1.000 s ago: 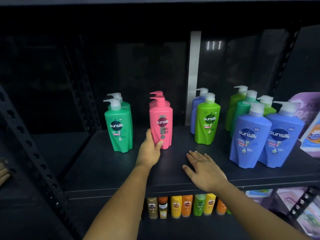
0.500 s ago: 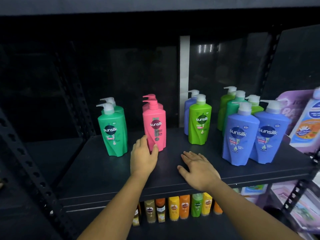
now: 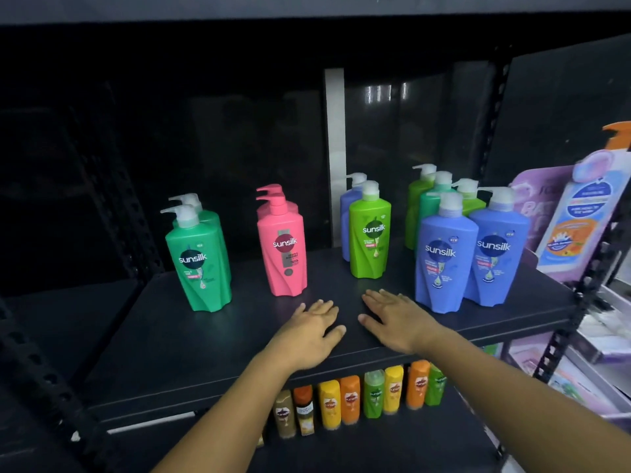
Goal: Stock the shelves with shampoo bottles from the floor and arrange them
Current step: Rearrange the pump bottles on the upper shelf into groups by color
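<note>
1. Dark metal shelf (image 3: 177, 353), seen from above its front edge. The bay behind is black, and its back wall cannot be made out.
2. Left hand (image 3: 309, 331): flat, palm down on the board, fingers straight, grasping nothing. It lies just in front of the pink bottle (image 3: 283, 247), apart from it.
3. Right hand (image 3: 397, 322): likewise flat and released, beside the left hand with the thumbs nearly meeting. It is near the blue bottles (image 3: 444, 257) but not touching them.
4. Pink bottle: upright. A second pink one stands behind it, showing only its pump and shoulder.
5. Teal bottle (image 3: 199, 264): upright, left of the pink bottle, mostly hiding a twin behind it.
6. Lime bottle (image 3: 370, 238): upright, largely covering a blue one at its rear.
7. Blue bottles: two side by side at front right. The green bottles (image 3: 432, 199) behind them are partly hidden.
8. Small bottles (image 3: 351, 397): in a row on the lower shelf, tops cut off by the board, labels unreadable.
9. Pump bottle (image 3: 587, 213): at the right edge, blurred, its orange pump cut by the frame.
</note>
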